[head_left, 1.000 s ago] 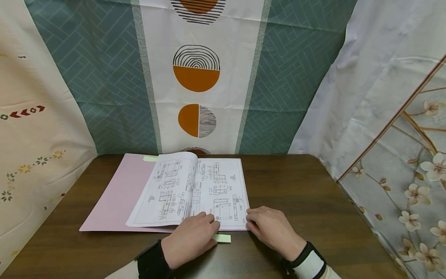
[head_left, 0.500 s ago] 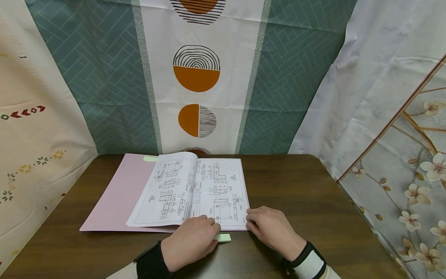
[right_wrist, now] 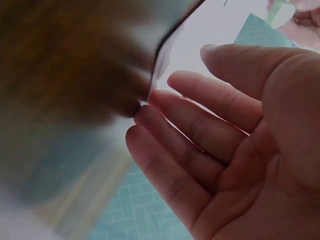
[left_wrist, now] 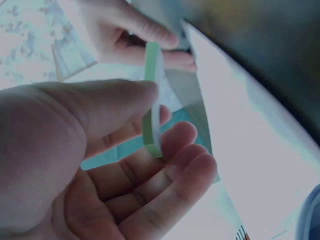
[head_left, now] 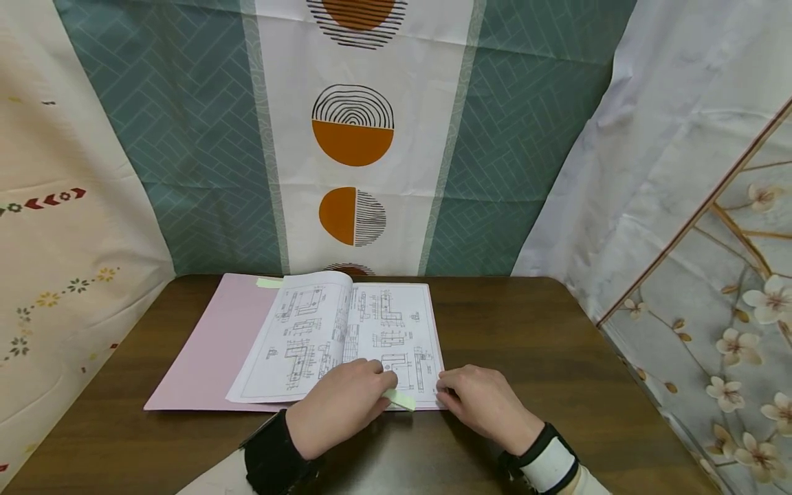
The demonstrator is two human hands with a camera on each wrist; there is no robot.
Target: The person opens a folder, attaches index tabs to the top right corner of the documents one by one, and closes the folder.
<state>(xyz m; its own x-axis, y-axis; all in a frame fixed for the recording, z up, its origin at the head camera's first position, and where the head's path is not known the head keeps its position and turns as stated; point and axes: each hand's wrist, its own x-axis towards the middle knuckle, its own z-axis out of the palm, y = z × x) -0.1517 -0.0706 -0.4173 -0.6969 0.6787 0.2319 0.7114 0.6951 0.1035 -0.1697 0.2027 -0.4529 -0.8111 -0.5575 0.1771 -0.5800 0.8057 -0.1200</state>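
A booklet of technical drawings (head_left: pixel 390 302) lies open on the table, with its left page (head_left: pixel 278 364) curving up slightly at the fold. Under that page spreads a pink cover (head_left: pixel 198 357). My left hand (head_left: pixel 343 399) pinches a narrow light green sticky note (head_left: pixel 401 399) between thumb and fingers, over the booklet's lower edge. In the left wrist view the sticky note (left_wrist: pixel 151 100) is seen edge-on, its lower end bent. My right hand (head_left: pixel 485 402) rests at the booklet's lower right corner. Its fingers (right_wrist: pixel 175 160) lie nearly straight, tips at the page edge.
Another light green sticky note (head_left: pixel 269 282) sits at the top of the pink cover. The brown wooden table (head_left: pixel 513 330) extends right of the booklet. A patterned cloth (head_left: pixel 353 227) hangs behind the table, with light curtains on both sides.
My left hand has lifted the green sticky note from the table in front of the booklet, up and away from me over its lower edge. My right hand has stayed at the corner.
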